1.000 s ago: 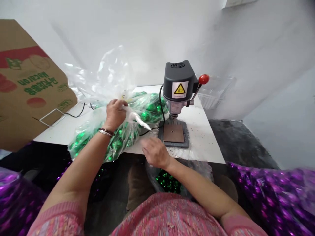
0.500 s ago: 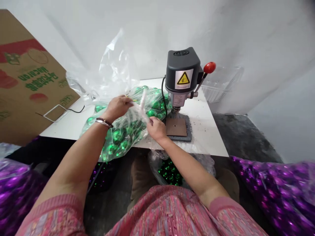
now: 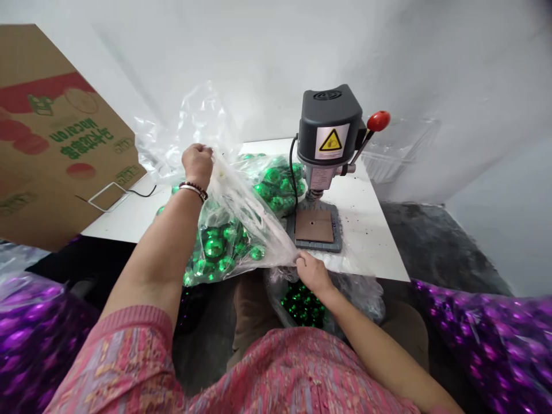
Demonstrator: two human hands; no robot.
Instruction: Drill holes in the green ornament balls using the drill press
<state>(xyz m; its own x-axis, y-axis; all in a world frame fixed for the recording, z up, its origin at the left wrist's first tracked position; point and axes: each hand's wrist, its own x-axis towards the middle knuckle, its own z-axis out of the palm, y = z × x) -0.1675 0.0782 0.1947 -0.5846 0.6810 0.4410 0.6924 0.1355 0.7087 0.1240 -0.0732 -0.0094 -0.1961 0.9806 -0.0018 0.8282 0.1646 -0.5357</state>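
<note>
Left hand clenched on clear plastic bag, right hand pinching lower edge (green baubles inside, between hands).

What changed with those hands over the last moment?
The hands drew apart: the left hand rose, gripping the clear bag, while the right hand pulled its edge down toward the person, stretching the plastic. The green baubles remain in the bag, and the drill press stayed put.

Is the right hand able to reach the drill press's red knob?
Probably yes, once it lets go. The right hand is pinching the clear plastic bag, which lies left of the drill press, and nothing seems to stand between that hand and the red knob.
</note>
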